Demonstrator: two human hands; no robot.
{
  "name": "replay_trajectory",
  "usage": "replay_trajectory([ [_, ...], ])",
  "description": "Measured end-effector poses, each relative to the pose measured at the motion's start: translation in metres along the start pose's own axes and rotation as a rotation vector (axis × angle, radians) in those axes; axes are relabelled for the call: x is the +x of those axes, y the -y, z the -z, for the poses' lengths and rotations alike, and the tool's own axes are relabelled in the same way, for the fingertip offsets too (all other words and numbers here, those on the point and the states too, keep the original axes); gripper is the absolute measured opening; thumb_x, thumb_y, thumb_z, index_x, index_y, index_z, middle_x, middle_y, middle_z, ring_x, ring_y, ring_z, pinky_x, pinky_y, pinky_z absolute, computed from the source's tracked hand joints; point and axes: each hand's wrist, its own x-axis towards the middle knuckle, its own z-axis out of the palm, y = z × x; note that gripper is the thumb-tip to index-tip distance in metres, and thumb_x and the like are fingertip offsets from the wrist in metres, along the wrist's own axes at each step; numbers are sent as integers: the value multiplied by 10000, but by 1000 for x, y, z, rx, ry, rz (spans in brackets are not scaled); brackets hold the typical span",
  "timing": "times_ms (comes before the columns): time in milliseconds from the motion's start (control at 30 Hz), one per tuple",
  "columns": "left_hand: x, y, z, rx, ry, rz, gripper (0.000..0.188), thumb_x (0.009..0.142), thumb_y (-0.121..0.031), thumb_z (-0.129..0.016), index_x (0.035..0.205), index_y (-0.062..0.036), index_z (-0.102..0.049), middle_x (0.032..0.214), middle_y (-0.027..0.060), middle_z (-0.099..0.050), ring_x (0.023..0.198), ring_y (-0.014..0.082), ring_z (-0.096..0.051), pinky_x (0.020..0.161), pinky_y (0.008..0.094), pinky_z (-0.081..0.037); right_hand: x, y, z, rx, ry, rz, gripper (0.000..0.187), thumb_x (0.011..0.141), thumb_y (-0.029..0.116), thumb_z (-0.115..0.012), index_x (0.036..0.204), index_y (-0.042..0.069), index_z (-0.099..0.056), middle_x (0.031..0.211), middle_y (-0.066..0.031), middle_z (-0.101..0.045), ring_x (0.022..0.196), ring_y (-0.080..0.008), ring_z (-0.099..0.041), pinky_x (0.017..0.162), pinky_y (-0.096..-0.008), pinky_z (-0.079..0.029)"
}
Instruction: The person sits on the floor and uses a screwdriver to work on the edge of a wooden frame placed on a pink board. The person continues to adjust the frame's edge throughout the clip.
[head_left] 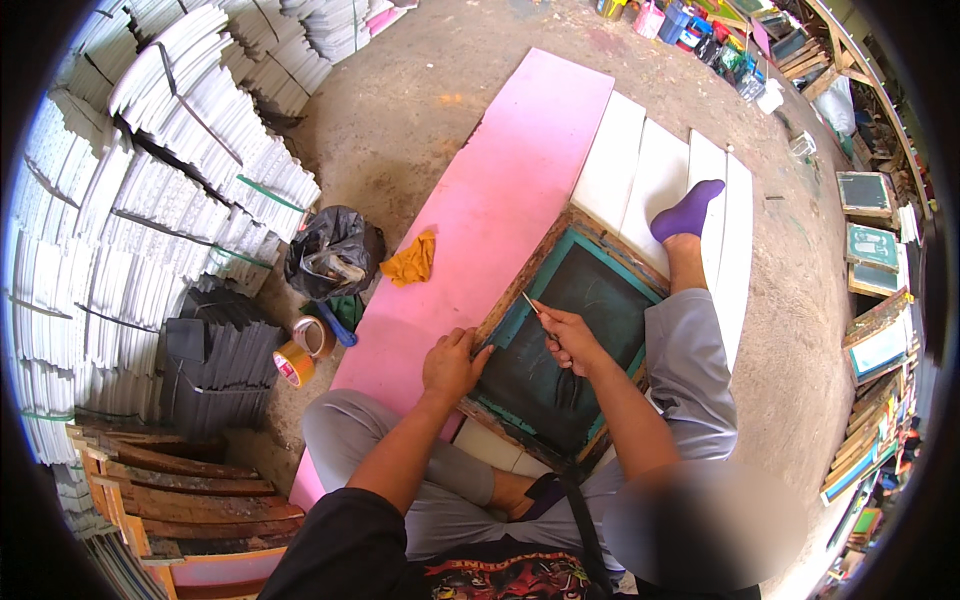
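A wooden-framed printing screen (pixel 577 240) with dark green mesh and teal tape along its edges lies on my lap. My left hand (pixel 452 366) presses on the frame's left wooden edge, fingers curled over it. My right hand (pixel 572 340) is shut on a thin pointed tool (pixel 530 303), whose tip touches the teal tape near the frame's left inner edge. My right leg stretches out to the right of the frame, ending in a purple sock (pixel 687 209).
I sit on a long pink board (pixel 497 190) beside white panels (pixel 650 180). A yellow rag (pixel 411 260), a black bag (pixel 335 250) and tape rolls (pixel 303 350) lie to the left. White stacked sheets (pixel 160 170) fill the left; framed screens (pixel 872 250) stand at right.
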Motion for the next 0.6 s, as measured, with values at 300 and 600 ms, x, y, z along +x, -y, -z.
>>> replay_trajectory([
  [300,6,-6,-1,0,1,-9,479,982,-422,-740,1292,-59,-695,1111,118,-698,1014,359,-700,861,472,-584,2,-42,-21,-921,-532,836,453,1117,334,-582,1568,299,-575,832,-179,-750,695,-363,-743,623,-495,-579],
  [600,5,-4,1,-14,-2,-10,477,982,-424,-739,1286,-59,-697,1118,122,-699,1004,360,-704,853,475,-589,-35,-8,-55,-1196,-535,336,452,1103,338,-534,1553,312,-561,949,-249,-773,906,-495,-752,843,-610,-593],
])
